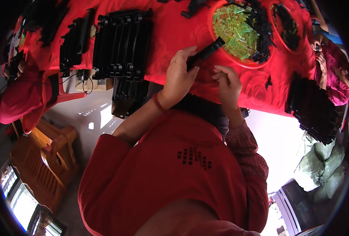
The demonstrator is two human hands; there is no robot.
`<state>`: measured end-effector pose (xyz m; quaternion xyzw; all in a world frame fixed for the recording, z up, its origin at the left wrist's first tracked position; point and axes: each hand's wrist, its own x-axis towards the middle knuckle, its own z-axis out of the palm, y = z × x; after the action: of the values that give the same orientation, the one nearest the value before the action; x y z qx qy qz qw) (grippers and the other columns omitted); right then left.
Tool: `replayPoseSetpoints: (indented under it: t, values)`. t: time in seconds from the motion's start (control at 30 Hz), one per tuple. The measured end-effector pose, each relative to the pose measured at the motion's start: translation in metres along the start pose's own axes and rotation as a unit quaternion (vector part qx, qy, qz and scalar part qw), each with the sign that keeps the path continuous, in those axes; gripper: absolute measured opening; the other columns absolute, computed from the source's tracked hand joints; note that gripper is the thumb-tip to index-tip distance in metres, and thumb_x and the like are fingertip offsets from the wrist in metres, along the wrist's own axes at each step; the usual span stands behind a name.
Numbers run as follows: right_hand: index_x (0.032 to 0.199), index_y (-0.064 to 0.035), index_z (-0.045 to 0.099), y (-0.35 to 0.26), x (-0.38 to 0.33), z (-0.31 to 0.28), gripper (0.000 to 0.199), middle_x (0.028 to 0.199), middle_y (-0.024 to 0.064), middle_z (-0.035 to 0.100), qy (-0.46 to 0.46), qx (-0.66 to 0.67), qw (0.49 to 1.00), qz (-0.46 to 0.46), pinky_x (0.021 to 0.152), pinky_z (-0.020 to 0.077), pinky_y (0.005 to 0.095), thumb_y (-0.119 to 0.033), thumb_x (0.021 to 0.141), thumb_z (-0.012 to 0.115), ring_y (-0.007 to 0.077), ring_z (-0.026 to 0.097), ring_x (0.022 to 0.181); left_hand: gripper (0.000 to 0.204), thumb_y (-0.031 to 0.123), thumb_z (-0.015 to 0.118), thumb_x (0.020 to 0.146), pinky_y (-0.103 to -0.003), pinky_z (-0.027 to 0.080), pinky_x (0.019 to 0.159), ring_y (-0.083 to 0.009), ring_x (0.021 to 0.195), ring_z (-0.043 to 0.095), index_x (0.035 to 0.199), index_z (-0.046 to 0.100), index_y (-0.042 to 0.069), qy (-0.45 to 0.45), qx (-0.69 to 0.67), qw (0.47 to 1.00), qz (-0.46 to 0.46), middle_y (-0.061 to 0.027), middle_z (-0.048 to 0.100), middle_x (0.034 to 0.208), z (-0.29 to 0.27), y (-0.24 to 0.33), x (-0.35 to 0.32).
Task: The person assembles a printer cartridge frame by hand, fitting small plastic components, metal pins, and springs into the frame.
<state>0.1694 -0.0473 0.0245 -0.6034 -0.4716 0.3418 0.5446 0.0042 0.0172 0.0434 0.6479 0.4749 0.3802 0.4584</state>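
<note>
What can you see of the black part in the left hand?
The black bar-shaped part is long, narrow and looks like moulded plastic with a slight sheen. The left hand grips its lower end between thumb and fingers; the rest sticks out, tilted up and to the right, its far tip over the rim of the red bowl of translucent green pieces. The right hand is close beside it, apparently not touching.

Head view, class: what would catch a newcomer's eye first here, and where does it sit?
First, the red bowl of pale green plastic pieces at the top, on the red tablecloth. Just below it, the left hand holds a long black plastic part, with the right hand curled beside it. To the left lies a row of stacked black parts.
</note>
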Motion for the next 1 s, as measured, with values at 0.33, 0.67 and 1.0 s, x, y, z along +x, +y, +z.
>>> replayPoseSetpoints:
  t: [0.33, 0.67, 1.0]
  values:
    - [0.110, -0.0022, 0.065, -0.002, 0.019, -0.031, 0.021, 0.096, 0.0099, 0.064, 0.170, -0.105, 0.980, -0.021, 0.062, 0.0490, 0.0280, 0.003, 0.094, 0.051, 0.0147, 0.064, 0.071, 0.051, -0.005, 0.068, 0.082, -0.033, 0.049, 0.096, -0.0238, 0.111, 0.061, 0.130, 0.050, 0.000, -0.001, 0.011, 0.999, 0.037, -0.0136, 0.060, 0.121, 0.000, -0.004, -0.010]
    - [0.113, -0.0014, 0.064, -0.002, 0.040, -0.049, 0.022, 0.091, 0.0117, 0.063, 0.111, -0.247, 0.961, -0.052, 0.069, 0.0491, 0.0318, -0.016, 0.098, 0.059, 0.0206, 0.060, 0.075, 0.037, 0.003, 0.063, 0.092, -0.029, 0.053, 0.091, -0.0135, 0.100, 0.062, 0.128, 0.055, 0.003, -0.117, -0.444, 0.844, -0.277, -0.0043, 0.063, 0.112, -0.022, 0.025, -0.004]
    - [0.126, -0.0021, 0.058, -0.054, 0.027, -0.018, 0.040, 0.067, -0.0017, 0.054, 0.008, 0.087, 0.986, 0.142, 0.054, 0.0364, 0.0202, -0.031, 0.099, 0.060, 0.0055, 0.048, 0.058, 0.048, -0.002, 0.071, 0.081, -0.033, 0.051, 0.090, -0.0223, 0.099, 0.063, 0.127, 0.059, 0.007, -0.146, -0.023, 0.987, 0.059, -0.0077, 0.064, 0.110, -0.021, 0.021, 0.008]
